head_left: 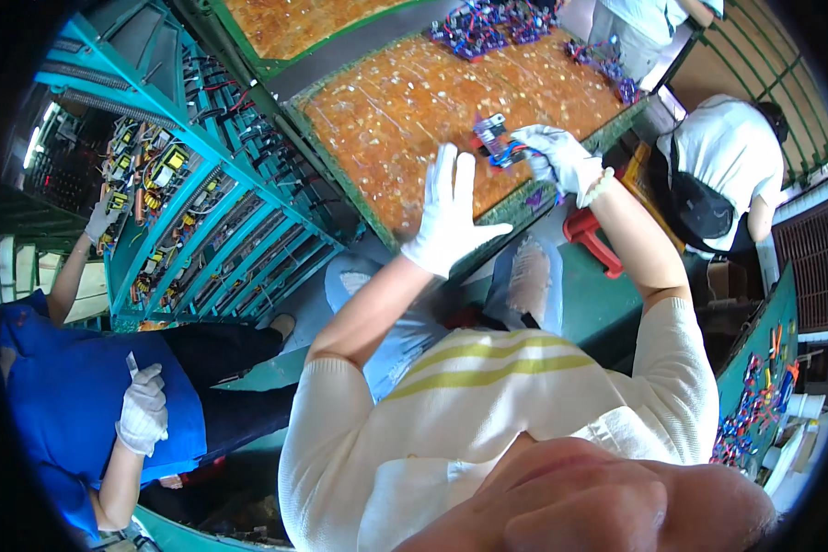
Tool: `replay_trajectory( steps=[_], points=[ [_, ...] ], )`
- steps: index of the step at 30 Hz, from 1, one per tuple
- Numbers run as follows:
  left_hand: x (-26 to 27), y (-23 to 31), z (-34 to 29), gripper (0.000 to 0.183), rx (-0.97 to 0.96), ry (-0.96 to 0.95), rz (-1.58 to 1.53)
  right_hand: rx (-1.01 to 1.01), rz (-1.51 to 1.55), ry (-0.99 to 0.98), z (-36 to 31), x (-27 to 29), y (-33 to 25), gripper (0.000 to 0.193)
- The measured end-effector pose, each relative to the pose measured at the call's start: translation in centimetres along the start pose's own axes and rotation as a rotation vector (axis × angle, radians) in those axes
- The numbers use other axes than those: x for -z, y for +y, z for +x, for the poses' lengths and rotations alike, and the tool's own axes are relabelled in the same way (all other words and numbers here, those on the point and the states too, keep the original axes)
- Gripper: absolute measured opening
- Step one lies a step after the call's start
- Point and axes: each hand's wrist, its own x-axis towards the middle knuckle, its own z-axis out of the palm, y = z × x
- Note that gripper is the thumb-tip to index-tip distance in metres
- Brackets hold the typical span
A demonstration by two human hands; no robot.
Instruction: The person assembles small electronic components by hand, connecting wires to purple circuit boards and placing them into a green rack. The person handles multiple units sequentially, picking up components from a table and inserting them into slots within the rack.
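White gloves cover both of my hands, which are over the near part of a worn wooden bench top (pixel 377 120). My right hand (pixel 557 158) grips a small electronic part with blue and red wires (pixel 495 143); its exact kind is too blurred to name. The part is tilted, its far end sticking out to the left of my fingers. My left hand (pixel 451 213) is open, fingers spread and thumb pointing right, apart from the part and holding nothing.
Piles of similar wired parts (pixel 492 28) lie along the bench's far edge. A teal rack (pixel 239 207) with circuit boards stands at left, beside a co-worker in blue (pixel 110 386). A red tool-like object (pixel 593 241) is below my right forearm. Another person (pixel 731 166) bends at right.
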Motion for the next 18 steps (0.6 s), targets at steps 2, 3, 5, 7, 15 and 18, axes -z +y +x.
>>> replay_trajectory(
  steps=[2, 3, 5, 7, 15, 18],
  points=[
    [0.7, 0.8, 1.5, 0.108, -0.17, 0.101, -0.054, -0.078, 0.213, -0.09, -3.7, -4.2, 1.0, 0.018],
    [0.9, 1.1, 2.2, 0.1, -0.238, 0.157, -0.081, -0.05, 0.218, -0.161, -4.9, -5.4, 2.4, 0.02],
    [2.9, 1.0, 3.1, 0.082, -0.329, 0.03, -0.052, -0.032, 0.422, -0.349, -6.7, -5.8, 3.3, 0.022],
    [4.7, 0.7, 3.8, 0.07, -0.368, -0.023, -0.068, -0.113, 0.59, -0.372, -8.9, -6.1, 2.6, 0.036],
    [9.3, 3.9, 6.0, 0.032, -0.114, -0.468, -0.259, 0.152, -0.266, -0.447, -10.5, -3.4, 3.5, 0.026],
    [9.2, 2.7, 5.0, 0.029, 0.753, -0.804, -1.061, 1.207, -1.643, -0.021, -9.6, -3.3, -0.4, 0.029]
  ],
)
